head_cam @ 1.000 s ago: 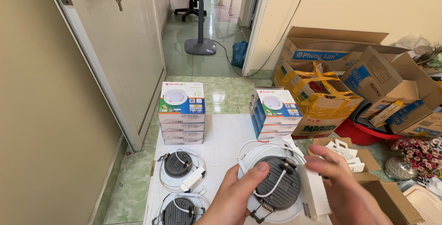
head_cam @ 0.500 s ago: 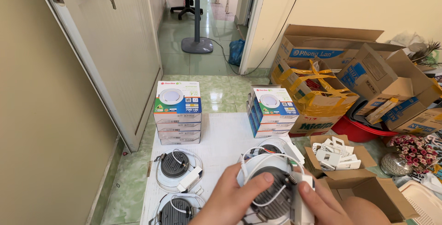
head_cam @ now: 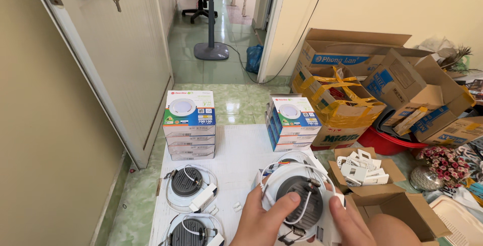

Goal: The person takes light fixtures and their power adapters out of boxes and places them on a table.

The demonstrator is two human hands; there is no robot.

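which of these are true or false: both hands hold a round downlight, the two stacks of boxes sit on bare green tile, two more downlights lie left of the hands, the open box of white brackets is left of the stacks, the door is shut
1. Both hands hold a round downlight. True: the left hand and right hand grip the round downlight, its dark back facing up.
2. The stacks sit on bare green tile. False: the left stack of boxes and right stack of boxes stand on a white sheet.
3. Two more downlights lie left of the hands. True: one above another.
4. The bracket box is left of the stacks. False: the open cardboard box of white brackets is to their right.
5. The door is shut. False: the door stands open.
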